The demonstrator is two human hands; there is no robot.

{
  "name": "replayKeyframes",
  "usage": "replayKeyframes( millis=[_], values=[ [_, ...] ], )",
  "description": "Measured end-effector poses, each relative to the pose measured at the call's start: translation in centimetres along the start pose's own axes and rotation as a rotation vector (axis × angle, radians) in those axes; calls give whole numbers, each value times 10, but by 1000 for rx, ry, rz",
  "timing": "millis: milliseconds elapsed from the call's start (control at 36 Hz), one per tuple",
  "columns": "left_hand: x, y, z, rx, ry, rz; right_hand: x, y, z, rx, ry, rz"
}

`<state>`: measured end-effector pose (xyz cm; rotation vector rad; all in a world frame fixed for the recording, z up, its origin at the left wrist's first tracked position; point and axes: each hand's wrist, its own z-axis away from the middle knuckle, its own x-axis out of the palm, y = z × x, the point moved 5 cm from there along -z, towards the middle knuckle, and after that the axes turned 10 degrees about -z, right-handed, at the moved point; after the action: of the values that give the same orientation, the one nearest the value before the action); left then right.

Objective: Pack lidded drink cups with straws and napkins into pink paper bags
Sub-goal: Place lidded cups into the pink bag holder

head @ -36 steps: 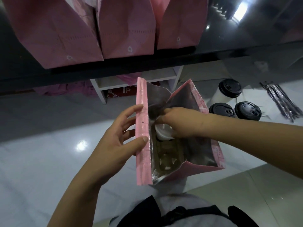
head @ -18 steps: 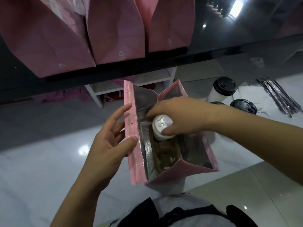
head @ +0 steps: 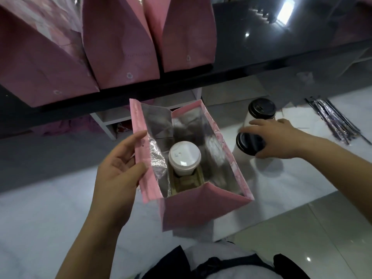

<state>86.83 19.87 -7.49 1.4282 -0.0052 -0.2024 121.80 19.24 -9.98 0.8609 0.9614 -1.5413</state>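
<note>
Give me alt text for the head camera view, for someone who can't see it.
A left hand holds open a pink bag with a white-lidded cup standing in its cardboard tray, while the right hand grips a black-lidded cup on the counter beside it. A second cup and straws sit beyond.

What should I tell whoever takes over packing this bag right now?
Left hand: pinches the open bag by its left wall.
Right hand: fingers curl round the near black-lid cup, outside the bag on its right.
Done: the white-lid cup stands in the tray inside the bag.
Left: load the near black-lid cup. The far black-lid cup stands behind it. Straws lie far right. Add them, plus napkins.
</note>
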Motion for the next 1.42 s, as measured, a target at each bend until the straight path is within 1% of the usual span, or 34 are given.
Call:
replayKeyframes(
  millis=[83,250,361,500,611,667,722,833,972,1028,1083,1167,1222,1278,1361,1417],
  values=[
    [3,2,-2,9,26,8,6,10,-7,11,-7,8],
    [9,4,2,-33,89,-42,16,17,-20,-59,-48,-14],
    [9,9,10,-62,120,-90,18,19,-22,-93,-31,-23],
    [15,23,27,-40,50,-231,17,21,-25,-127,-32,-103],
    [20,29,39,-79,-25,-431,10,19,-23,-127,-3,-66],
    [22,33,47,-44,-42,-568,0,14,-18,-147,46,-46],
    [24,33,52,-8,-47,-656,-14,5,-10,-185,111,-30],
    [26,29,58,36,-16,-690,-56,-20,12,-283,266,-100],
    [26,23,61,34,0,-765,-117,-62,52,-542,573,-223],
    [25,21,62,23,-13,-776,-135,-82,69,-660,619,-231],
    [25,20,64,3,-32,-777,-145,-101,82,-754,586,-254],
    [26,21,66,-32,-88,-779,-143,-129,86,-832,410,-248],
    [26,19,66,-78,-148,-760,-136,-146,80,-822,257,-188],
    [24,16,67,-94,-194,-731,-124,-161,73,-801,140,-86],
    [23,15,68,-64,-228,-677,-100,-178,66,-798,11,26],
    [24,17,69,-35,-244,-636,-80,-185,62,-822,-44,77]
  ],
)
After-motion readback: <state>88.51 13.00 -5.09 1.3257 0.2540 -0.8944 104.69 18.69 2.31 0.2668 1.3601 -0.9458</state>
